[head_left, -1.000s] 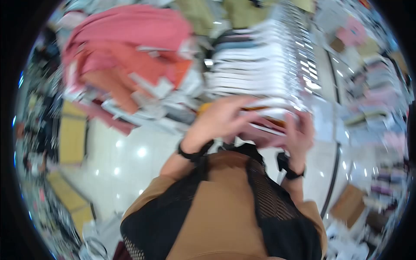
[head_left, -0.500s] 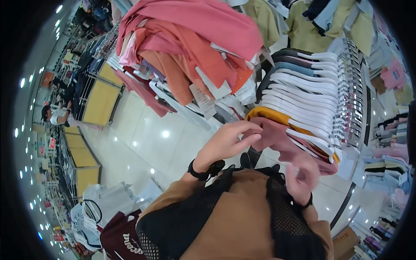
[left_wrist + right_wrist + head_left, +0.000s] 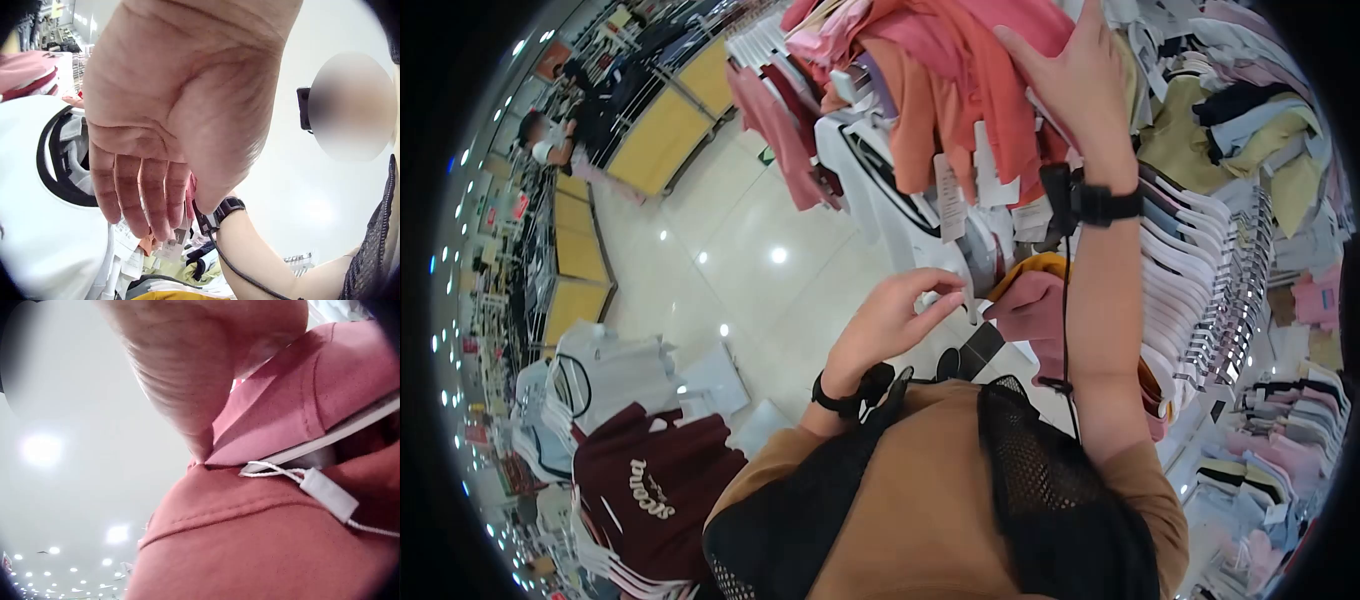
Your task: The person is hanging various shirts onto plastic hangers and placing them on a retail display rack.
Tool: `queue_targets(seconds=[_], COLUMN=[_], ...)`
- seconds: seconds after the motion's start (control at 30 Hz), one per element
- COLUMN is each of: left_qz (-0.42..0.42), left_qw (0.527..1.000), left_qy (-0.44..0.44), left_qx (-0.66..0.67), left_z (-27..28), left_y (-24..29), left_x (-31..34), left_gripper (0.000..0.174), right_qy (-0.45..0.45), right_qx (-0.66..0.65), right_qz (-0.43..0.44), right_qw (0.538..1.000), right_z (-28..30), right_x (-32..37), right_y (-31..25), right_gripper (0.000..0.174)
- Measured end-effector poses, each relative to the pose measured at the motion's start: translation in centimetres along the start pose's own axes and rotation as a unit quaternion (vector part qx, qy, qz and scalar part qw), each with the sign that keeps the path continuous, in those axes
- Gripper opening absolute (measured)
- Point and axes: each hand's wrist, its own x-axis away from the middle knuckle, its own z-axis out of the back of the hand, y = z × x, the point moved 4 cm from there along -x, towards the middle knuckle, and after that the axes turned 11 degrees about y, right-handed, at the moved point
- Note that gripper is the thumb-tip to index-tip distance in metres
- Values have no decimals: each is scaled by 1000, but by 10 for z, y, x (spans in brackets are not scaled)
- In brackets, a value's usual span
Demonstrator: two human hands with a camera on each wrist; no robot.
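Observation:
My right hand is raised to a rail of hanging pink and coral shirts, its fingers straight and lying on the pink fabric. The right wrist view has the palm against a pink shirt fold, with a white tag on a string below it. My left hand hovers lower, by a white shirt with a black collar. In the left wrist view its fingers hang relaxed over that white shirt and hold nothing.
A lower rail carries a mauve shirt and a row of garments on white hangers. Maroon and white printed shirts lie at the lower left. Glossy floor stretches to yellow display panels, where another person stands far off.
My right hand rose from beside the mauve shirt up to the pink shirts overhead. My left hand let go of the mauve shirt and shifted slightly left. The view swung left.

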Motion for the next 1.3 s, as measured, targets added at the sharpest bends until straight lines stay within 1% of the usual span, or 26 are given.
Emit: queue_targets(seconds=[0.03, 0.1, 0.13, 0.27, 0.3, 0.33, 0.4, 0.47, 0.5, 0.57, 0.6, 0.67, 0.73, 0.8, 0.83, 0.87, 0.93, 0.97, 1.0, 1.03, 1.07, 1.13, 1.17, 1.2, 1.27, 1.3], left_qz=[5, -2, 0, 0, -18, -22, -47, -56, -58, -96, -100, -113, -124, -134, -143, -149, -158, -156, -153, -143, -155, -163, -228, -250, -270, -252], left_qw=[1000, 1000, 999, 998, 996, 987, 982, 902, 902, 777, 761, 773, 785, 799, 802, 809, 822, 827, 850, 829, 833, 837, 834, 823, 792, 782], left_qy=[11, 17, 34, 57, 79, 85, 96, 158, 158, -10, -7, 53, 95, 113, 121, 119, 87, 63, 236, 193, 209, 222, 41, -30, -168, -216], left_qx=[3, 13, 30, 20, 29, 134, 157, 398, 398, 622, 640, 622, 599, 576, 568, 557, 540, 537, 445, 505, 488, 473, 501, 510, 520, 528], left_z=[6, 11, 13, 17, 18, 21, 23, 28, 36, 45, 50, 62, 75, 85, 95, 100, 119, 126, 80, 76, 67, 58, 52, 44, 29, 20], left_y=[2, -1, -1, 0, 2, 9, 19, 55, 59, 69, 75, 83, 87, 90, 88, 87, 77, 70, 122, 125, 134, 134, 131, 131, 126, 117], left_x=[8, 10, 7, 2, -10, -26, -39, -75, -91, -116, -125, -147, -158, -164, -165, -166, -174, -178, -145, -139, -126, -106, -101, -92, -69, -55], left_gripper=[22, 22, 22, 23, 26, 33, 36, 39, 39, 35, 36, 39, 41, 44, 45, 46, 49, 50, 47, 27, 26, 26, 33, 37, 41, 41], right_qy=[-8, -141, -40, -2, 29, 64, 58, 42, 26, -11, -32, -20, -15, -51, -99, -95, -162, -161, -205, -254, -252, -275, -275, -278, -285, -287], right_qx=[-17, -15, -60, -88, -138, -181, -205, -269, -301, -338, -344, -351, -356, -347, -355, -346, -356, -350, -331, -324, -318, -337, -333, -359, -375, -382], right_qz=[0, -2, 47, -16, 5, 13, 30, 49, 46, 49, 57, 116, 135, 154, 154, 148, 125, 120, 100, 86, 83, 36, 33, -40, -103, -134], right_qw=[1000, 990, 996, 996, 990, 981, 977, 961, 952, 940, 937, 929, 924, 924, 917, 921, 912, 915, 916, 907, 910, 900, 901, 890, 876, 868], right_z=[0, -3, 0, 17, 14, 18, 25, 42, 52, 73, 85, 108, 125, 144, 148, 154, 157, 158, 158, 153, 153, 156, 162, 168, 171, 173], right_x=[-2, -12, -13, -24, -29, -29, -25, -16, -9, 6, 15, 38, 52, 76, 87, 99, 127, 136, 145, 152, 154, 160, 158, 155, 160, 162], right_y=[-10, -13, -22, -54, -62, -65, -80, -86, -91, -101, -106, -107, -107, -101, -100, -97, -90, -86, -80, -74, -69, -57, -57, -54, -44, -38], right_gripper=[76, 44, 23, 20, 19, 19, 19, 19, 20, 16, 18, 30, 31, 35, 36, 36, 34, 34, 37, 40, 40, 54, 54, 56, 72, 79])
